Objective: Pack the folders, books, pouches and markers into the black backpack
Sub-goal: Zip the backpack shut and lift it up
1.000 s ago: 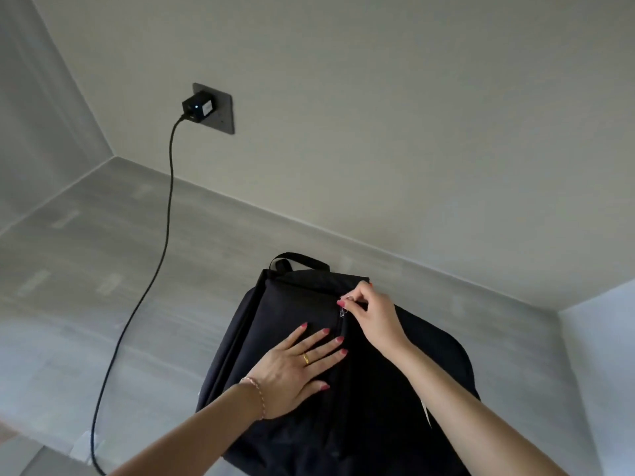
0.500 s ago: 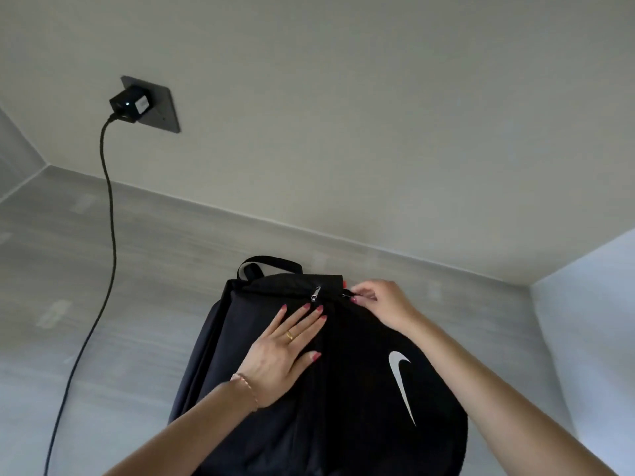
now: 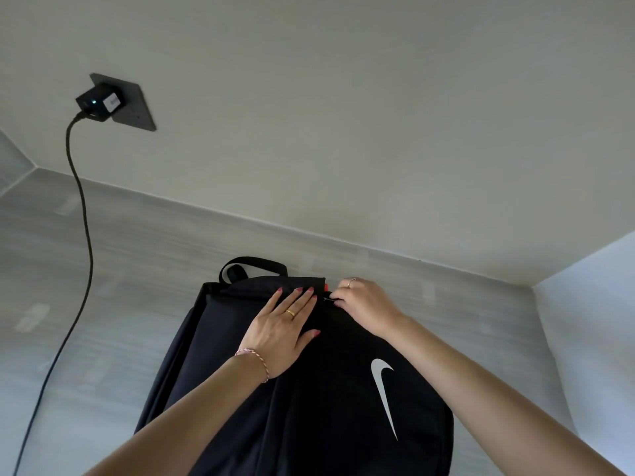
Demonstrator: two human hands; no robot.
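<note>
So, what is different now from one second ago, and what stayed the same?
The right hand, pinching the zipper pull, has drawn it along the black backpack from the front panel up to the top edge. The left hand slid up with it. It still presses flat on the bag, and the charger stays plugged in.

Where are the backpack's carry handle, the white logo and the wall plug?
carry handle point(image 3: 254, 262): head view, top of loop.
white logo point(image 3: 384, 389): head view, middle of swoosh.
wall plug point(image 3: 98, 104): head view, black body.
</note>
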